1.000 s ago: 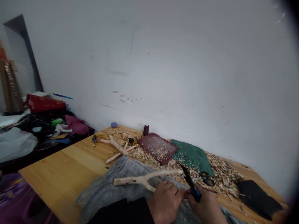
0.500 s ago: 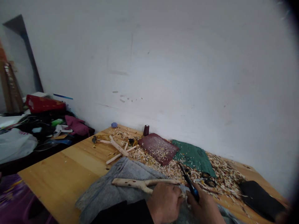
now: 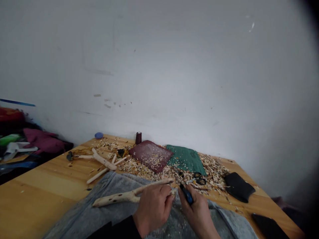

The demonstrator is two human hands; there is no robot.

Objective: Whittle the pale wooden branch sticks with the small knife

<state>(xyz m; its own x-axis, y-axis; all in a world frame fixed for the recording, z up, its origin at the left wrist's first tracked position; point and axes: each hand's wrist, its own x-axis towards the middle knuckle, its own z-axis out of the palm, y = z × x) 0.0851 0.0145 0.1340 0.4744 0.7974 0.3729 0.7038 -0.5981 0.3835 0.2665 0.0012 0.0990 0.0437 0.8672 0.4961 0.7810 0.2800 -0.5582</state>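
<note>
My left hand is closed around one arm of a peeled, forked wooden branch. The thick end of the branch points left over a grey cloth, and its other arm reaches past my knuckles. In my right hand is a knife with a black and blue handle, held close to the branch tip between my hands. Its blade is hard to make out. Pale wood shavings lie scattered beyond both hands.
Another forked branch lies at the left of the wooden table. Scissors, a maroon sheet and a green cloth lie among the shavings. Two dark flat items are right, a black pad and a dark slab.
My view has turned to the right, so the table's things appear further left. The knife has changed angle in my right hand, and the branch has tilted, its thick end now lower.
</note>
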